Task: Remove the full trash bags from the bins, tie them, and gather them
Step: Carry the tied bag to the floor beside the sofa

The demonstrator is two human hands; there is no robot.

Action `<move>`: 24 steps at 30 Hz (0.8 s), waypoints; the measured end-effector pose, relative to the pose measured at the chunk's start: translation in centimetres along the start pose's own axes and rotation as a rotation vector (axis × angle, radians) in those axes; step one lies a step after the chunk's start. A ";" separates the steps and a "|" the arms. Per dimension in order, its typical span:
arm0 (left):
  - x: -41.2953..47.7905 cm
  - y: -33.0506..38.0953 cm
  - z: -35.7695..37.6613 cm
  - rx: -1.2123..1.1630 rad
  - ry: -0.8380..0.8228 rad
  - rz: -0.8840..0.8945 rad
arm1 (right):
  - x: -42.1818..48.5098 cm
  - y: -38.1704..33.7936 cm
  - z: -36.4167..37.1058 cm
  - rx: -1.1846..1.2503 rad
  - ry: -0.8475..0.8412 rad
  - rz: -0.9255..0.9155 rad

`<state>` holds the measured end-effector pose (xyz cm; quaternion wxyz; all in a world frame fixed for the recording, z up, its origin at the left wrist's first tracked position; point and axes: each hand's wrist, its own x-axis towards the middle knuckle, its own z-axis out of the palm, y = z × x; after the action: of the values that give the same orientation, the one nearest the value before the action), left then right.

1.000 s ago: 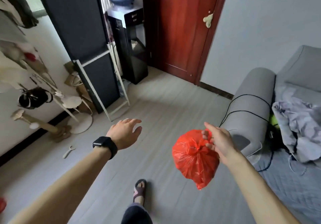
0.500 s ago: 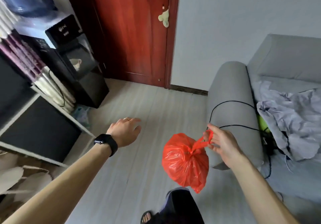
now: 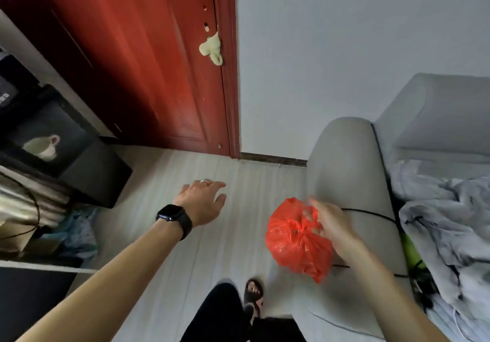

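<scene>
Carrying stage, by my reading: the red trash bag (image 3: 291,249) is already knotted at the neck and off the floor, so removal and tying look done for this one, and gathering is the step in hand.

Bag position: hanging in the air at centre-right, over the pale floor (image 3: 212,235), just left of the grey sofa arm (image 3: 344,161). Whether it brushes the sofa arm, cannot tell. No bin and no other bag in view.

Right hand (image 3: 331,225): fingers curled round the bunched neck at the knot, bag body hanging below and to the left of the palm. Forearm runs up from the near right corner.

Left hand (image 3: 201,201): held out forward at centre, palm down, fingers loosely spread and holding nothing. Dark watch (image 3: 175,218) on the wrist.

A sandalled foot (image 3: 253,292) shows near the bottom edge; the red door (image 3: 132,63) stands shut at far left.

Next move, as judged: take the bag to a collecting spot and set it down. The free left hand could handle the door or a further bag. Thin plastic, so hold at the knot and avoid the black cable (image 3: 371,213) lying across the sofa arm.
</scene>
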<state>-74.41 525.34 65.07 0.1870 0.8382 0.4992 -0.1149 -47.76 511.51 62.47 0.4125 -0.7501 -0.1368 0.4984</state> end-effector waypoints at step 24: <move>53.1 3.6 -5.1 0.341 0.144 0.278 | 45.7 -15.0 2.1 0.114 0.109 0.362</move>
<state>-45.96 568.11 50.29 0.0205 0.9244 0.3644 -0.1108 -25.24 550.04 44.48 0.3647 -0.7638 0.0514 0.5301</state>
